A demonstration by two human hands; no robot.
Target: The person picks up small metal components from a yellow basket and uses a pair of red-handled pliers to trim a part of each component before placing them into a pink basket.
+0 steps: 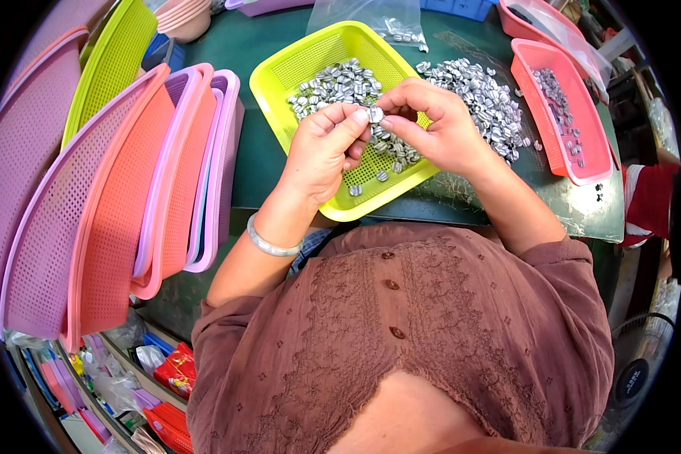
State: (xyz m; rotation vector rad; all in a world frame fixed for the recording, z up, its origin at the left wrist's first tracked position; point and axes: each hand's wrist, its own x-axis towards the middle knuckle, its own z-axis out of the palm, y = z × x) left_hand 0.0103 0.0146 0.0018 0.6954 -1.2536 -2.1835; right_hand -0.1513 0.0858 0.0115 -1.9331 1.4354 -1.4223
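Over a yellow-green perforated basket [424, 175], my two hands meet fingertip to fingertip. A small silver-grey metal piece [375, 114] is pinched between the thumb and fingers of my left hand [321, 151]. My right hand [439, 125] has its thumb and forefinger closed on the same piece from the other side. Many similar grooved metal pieces [337, 82] lie in the basket below, with a few scattered near its front rim. To the right of the basket, a large heap of such pieces [484, 102] rests on the green table [242, 38], partly behind my right hand.
A pink basket [594, 147] holding more small metal pieces stands at the right. Nested purple, orange and green baskets [117, 219] crowd the left side. At the back are a clear plastic bag [363, 15] with pieces and a blue crate [461, 7]. A fan [635, 374] is at lower right.
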